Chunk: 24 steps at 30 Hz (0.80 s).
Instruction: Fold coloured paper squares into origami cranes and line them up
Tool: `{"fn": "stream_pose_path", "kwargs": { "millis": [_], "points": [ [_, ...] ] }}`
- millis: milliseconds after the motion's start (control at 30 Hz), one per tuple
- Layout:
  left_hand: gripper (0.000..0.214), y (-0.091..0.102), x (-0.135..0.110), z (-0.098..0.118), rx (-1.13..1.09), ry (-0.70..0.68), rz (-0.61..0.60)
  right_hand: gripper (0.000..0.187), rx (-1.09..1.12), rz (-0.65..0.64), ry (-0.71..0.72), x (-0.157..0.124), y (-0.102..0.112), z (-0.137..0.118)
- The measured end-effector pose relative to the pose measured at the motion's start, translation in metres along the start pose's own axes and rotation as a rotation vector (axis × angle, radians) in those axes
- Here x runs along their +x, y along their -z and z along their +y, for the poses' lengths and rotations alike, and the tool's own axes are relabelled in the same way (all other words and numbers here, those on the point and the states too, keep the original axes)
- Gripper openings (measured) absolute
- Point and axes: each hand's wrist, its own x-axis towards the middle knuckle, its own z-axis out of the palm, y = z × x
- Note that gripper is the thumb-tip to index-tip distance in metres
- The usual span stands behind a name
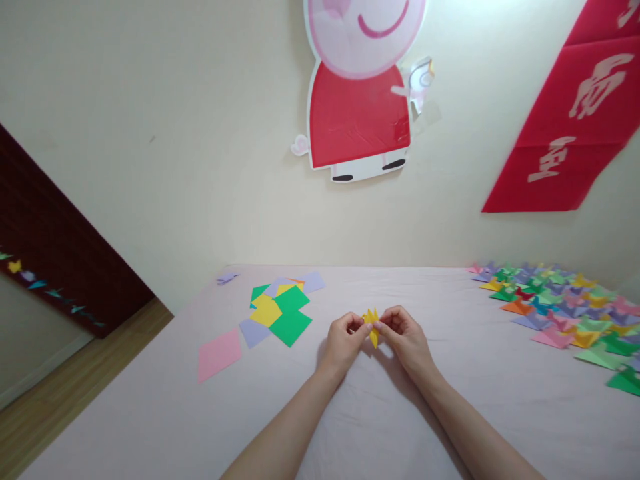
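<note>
A small folded piece of yellow origami paper (373,328) is held up between my two hands, just over the pale bed-like surface. Its points stick out above and below my fingers, and it looks like a partly folded crane. My left hand (346,339) pinches its left side between thumb and fingers. On the right side, my right hand (404,333) grips it in the same way, the thumb tips nearly meeting in front. My fingers hide some of the folds.
Loose coloured paper squares (291,327) lie to the left, with a pink square (219,355) nearest me. A small purple folded paper (229,279) sits at the far left corner. Rows of folded paper cranes (570,307) cover the right side. A wall (240,167) stands behind.
</note>
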Motion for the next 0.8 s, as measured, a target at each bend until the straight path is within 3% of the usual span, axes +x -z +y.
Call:
{"fn": "stream_pose_path", "kwargs": {
  "millis": [167, 367, 800],
  "points": [
    [0.026, 0.0, -0.0023, -0.0004, -0.034, -0.02, 0.022, 0.046, -0.007, 0.0, -0.014, -0.0006, -0.0007, -0.0004],
    [0.021, -0.0028, -0.0014, -0.0021, -0.138, -0.028, -0.001, 0.033, -0.064, -0.025, -0.016, -0.0013, -0.0007, -0.0051],
    [0.016, -0.005, -0.0004, -0.0079, -0.208, -0.044, 0.099, 0.037, -0.038, -0.017, -0.072, -0.004, -0.0036, -0.0048]
  ]
}}
